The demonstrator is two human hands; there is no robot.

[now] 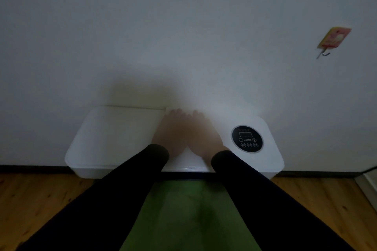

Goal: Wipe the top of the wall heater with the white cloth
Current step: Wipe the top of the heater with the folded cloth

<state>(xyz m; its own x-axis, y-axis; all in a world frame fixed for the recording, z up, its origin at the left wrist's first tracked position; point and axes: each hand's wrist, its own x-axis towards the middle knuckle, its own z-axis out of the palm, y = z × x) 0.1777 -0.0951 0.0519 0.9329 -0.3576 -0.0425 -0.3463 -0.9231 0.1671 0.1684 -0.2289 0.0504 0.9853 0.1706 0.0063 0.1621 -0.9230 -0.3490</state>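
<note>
A: Where's the cloth?

B: White cloth point(126, 128) lies flat on the wall heater point(271, 161) top, left part, long axis left-right w/ the wall. Both hands, left hand point(170, 136) & right hand point(201, 138), flat beside it, fingers open, gripping nothing, prob. to press & slide.

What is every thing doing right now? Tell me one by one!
Wall heater: on the wall, top bare at the left.
Control panel: dark, display unlit.
Left hand: flat on heater top, blurred.
Right hand: flat beside it, blurred.
White cloth: cannot make out.
Wall hook: empty.
</note>
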